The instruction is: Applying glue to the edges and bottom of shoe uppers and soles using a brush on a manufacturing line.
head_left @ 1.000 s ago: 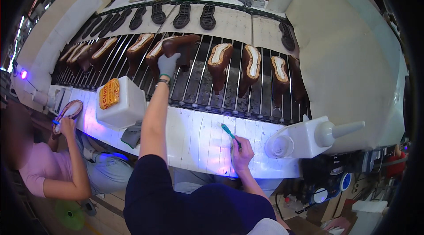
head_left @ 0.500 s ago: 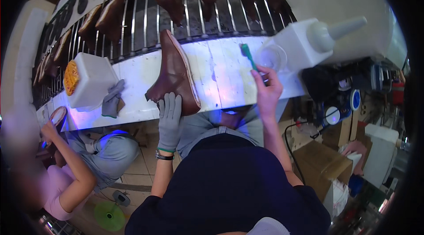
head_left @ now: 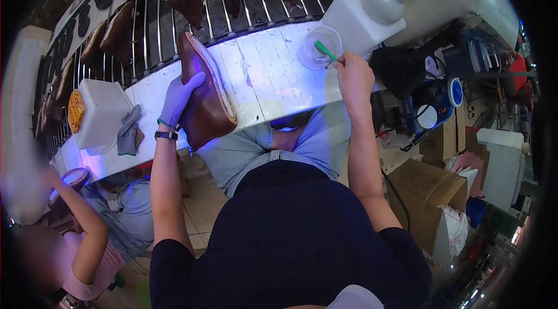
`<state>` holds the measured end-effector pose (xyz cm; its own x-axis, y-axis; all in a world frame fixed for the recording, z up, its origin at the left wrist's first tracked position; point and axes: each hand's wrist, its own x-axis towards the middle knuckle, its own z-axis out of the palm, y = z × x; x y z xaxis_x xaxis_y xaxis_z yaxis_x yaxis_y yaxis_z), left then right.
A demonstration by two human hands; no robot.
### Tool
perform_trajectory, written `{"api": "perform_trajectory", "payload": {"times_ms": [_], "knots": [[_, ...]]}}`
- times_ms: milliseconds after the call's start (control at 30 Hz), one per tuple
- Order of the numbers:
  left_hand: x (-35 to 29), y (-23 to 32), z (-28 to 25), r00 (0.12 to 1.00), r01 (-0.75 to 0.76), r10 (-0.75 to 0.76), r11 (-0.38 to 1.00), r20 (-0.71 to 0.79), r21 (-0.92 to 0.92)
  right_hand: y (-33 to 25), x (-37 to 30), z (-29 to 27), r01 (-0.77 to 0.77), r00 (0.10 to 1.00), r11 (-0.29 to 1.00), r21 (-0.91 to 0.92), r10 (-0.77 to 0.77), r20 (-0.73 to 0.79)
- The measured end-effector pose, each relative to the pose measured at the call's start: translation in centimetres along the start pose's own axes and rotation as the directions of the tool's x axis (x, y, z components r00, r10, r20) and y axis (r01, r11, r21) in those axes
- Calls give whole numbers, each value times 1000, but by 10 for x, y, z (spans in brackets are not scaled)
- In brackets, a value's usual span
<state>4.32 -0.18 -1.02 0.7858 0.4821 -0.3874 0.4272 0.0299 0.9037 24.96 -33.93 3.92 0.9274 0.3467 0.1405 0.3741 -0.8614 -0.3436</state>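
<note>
The boot (head_left: 208, 108) lies on the bench (head_left: 273, 76) at ten o'clock, its pale sole edge toward three and its lower end jutting past the bench's near side. The gloved left hand (head_left: 179, 99) no longer rests over that lower end as it does half a second earlier; it now wraps the boot from nine o'clock, thumb across the leather, fingers out of sight. The bare right hand (head_left: 356, 76), well apart at two o'clock, pinches a green brush (head_left: 329, 53). The brush head, short of the cup (head_left: 310, 63) half a second earlier, is now at its mouth, at one o'clock, just beside the white bottle (head_left: 356, 25); whether it touches anything inside, one cannot tell. The boot is also off the rack (head_left: 232, 34), toward eleven. These changes suggest a steadied boot, with the brush work presently at the cup.
</note>
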Motion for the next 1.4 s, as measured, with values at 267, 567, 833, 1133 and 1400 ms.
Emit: {"api": "perform_trajectory", "payload": {"times_ms": [267, 567, 833, 1133, 1400], "knots": [[-47, 4, 31, 828, -502, 347, 810, -441, -303, 5, 11, -3, 28, 993, 1000, -4, -27, 116], [-82, -52, 113, 611, -484, 685, 720, -397, 498, 46, -9, 36, -227, 974, 508, 831, 139, 181], [-102, -41, 142, 645, -515, 675, 731, -359, 449, 15, 2, 20, -340, 937, 301, 891, 29, 347], [-109, -22, 156, 859, -500, 431, 823, -278, -269, -81, -70, -40, -252, 778, 360, 898, -477, 409], [-89, -48, 147, 904, -427, 219, 472, -367, -771, -94, -80, -36, 15, 843, 507, 862, -470, 262]]}}
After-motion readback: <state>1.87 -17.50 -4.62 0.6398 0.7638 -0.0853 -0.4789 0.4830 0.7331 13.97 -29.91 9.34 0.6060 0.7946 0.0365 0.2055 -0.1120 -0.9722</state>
